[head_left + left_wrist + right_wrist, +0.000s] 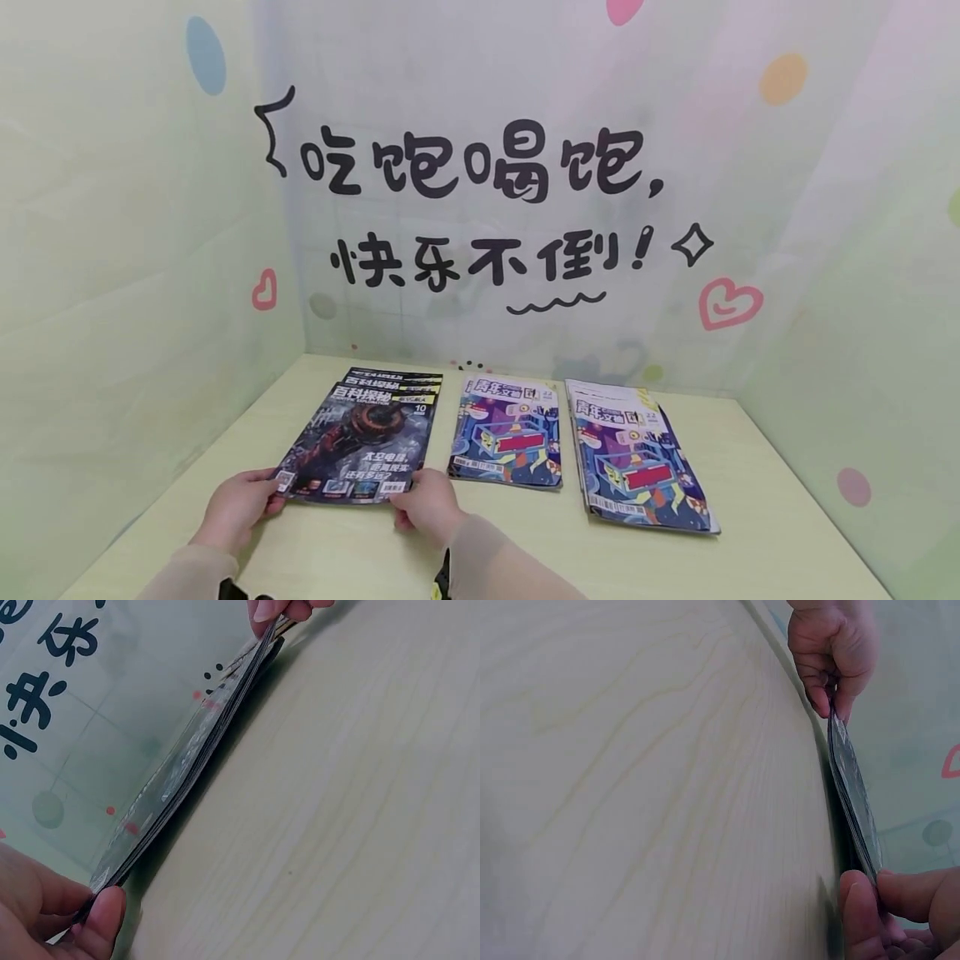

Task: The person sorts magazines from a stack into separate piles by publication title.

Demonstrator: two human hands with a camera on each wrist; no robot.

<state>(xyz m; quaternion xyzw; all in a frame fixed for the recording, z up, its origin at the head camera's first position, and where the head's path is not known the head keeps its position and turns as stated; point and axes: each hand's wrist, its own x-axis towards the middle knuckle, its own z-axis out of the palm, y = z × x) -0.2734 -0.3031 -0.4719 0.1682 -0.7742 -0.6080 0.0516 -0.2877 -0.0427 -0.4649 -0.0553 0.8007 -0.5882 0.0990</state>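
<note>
A dark-covered magazine (352, 446) lies foremost on a staggered stack of similar magazines (397, 377) at the left of the table, in the head view. My left hand (238, 508) pinches its near left corner, thumb on the cover. At the near right corner my right hand (431, 504) pinches it too. Both wrist views show the magazine's near edge (202, 754) raised a little off the table, with a shadow under it. Whether the copies behind are also gripped is hidden.
Right of the stack lies a purple magazine (508, 433) with a colourful cover. Farther right is a small pile of like purple magazines (637, 458), slightly skewed. Printed fabric walls (480, 333) enclose the pale wood table (525, 558) at the back and sides.
</note>
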